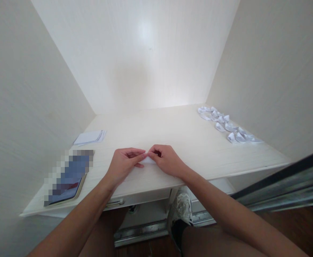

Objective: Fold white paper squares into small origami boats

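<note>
A small folded piece of white paper (149, 160) is pinched between my two hands, low over the front part of the white desktop (145, 128). My left hand (126, 160) has its thumb and index finger closed on the paper's left end, the other fingers loosely curved. My right hand (165, 159) grips the upper edge with thumb and bent index finger, and the two thumbs nearly touch. Part of the paper is hidden behind the fingers. At the back right lie several small folded white paper pieces (220, 123) in rows.
A stack of flat white paper sheets (89, 137) lies at the left. In front of it rests a tablet or phone (71, 182), its screen partly pixelated. Panels (151, 50) enclose the desktop on three sides. Below the front edge are a drawer handle (115, 202) and a white shoe (183, 206).
</note>
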{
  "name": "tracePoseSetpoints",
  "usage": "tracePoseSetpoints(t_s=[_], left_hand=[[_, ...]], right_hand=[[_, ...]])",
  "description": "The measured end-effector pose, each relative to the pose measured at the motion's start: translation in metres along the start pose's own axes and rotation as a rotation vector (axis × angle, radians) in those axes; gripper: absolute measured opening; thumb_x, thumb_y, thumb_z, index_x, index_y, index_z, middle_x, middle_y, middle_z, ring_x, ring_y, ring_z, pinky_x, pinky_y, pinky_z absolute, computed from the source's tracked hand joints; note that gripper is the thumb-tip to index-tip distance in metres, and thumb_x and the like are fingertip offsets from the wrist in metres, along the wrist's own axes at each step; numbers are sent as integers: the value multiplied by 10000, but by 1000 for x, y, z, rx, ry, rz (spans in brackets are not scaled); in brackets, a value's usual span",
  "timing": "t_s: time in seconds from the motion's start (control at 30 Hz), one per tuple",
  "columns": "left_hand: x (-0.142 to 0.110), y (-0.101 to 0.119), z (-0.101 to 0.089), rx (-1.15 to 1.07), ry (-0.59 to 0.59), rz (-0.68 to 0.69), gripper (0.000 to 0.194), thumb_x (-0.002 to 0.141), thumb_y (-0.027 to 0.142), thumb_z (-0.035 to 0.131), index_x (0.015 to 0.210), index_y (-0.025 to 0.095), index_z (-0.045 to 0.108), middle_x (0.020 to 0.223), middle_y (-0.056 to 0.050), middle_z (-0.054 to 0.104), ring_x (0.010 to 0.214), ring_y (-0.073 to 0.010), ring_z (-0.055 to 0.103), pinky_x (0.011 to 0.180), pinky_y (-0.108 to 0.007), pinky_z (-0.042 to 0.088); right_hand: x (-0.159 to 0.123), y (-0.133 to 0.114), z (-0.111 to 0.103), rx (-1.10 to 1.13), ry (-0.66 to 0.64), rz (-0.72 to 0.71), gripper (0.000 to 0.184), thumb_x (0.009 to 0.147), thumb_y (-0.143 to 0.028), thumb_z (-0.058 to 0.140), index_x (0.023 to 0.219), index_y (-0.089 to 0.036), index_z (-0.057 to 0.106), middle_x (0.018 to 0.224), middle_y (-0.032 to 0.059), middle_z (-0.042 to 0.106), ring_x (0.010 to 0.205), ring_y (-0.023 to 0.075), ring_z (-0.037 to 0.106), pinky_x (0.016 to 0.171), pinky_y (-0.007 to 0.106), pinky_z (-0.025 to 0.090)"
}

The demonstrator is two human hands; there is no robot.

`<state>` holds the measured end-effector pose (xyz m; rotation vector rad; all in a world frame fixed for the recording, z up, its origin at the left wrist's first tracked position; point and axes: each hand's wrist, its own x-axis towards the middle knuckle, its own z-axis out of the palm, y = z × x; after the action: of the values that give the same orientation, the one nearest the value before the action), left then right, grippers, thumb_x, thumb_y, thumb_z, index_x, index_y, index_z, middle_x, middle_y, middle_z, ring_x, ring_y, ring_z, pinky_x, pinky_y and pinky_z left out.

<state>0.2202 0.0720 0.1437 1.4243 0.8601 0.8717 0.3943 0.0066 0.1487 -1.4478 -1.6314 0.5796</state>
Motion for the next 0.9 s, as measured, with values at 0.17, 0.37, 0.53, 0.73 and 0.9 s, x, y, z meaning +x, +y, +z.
tracePoseSetpoints(t_s=[0.17,0.37,0.53,0.73,0.9], left_hand=[[2,2,2,-21,-1,-8,399,568,387,949,827,122,801,741,-76,774,660,-181,689,486,-261,600],[4,2,2,-25,-36,-12,419,610,385,929,898,128,767,782,-63,768,680,-176,697,438,-219,558],[3,3,1,10,-115,-38,486,626,405,916,979,127,731,794,-79,777,743,-230,753,500,-272,608],[3,4,4,16,-122,-50,478,631,427,907,932,137,677,722,-58,762,697,-232,761,513,-286,618],[2,7,6,71,-120,-40,471,653,459,888,925,141,673,661,-44,749,615,-210,743,519,-288,617]], right_hand=[[2,0,1,-17,14,19,165,918,-140,630,787,-158,727,696,4,687,655,123,551,674,264,392],[2,-2,0,-15,12,22,145,905,-145,637,788,-162,720,703,2,694,655,124,558,668,260,402],[3,-2,-1,14,72,34,161,903,-129,616,771,-166,700,719,0,698,676,125,571,676,256,423],[3,-5,-1,6,91,61,169,886,-129,623,735,-166,689,681,-3,681,664,128,573,662,258,424],[2,-4,0,26,99,68,162,893,-149,622,750,-166,696,686,3,683,657,128,570,667,266,428]])
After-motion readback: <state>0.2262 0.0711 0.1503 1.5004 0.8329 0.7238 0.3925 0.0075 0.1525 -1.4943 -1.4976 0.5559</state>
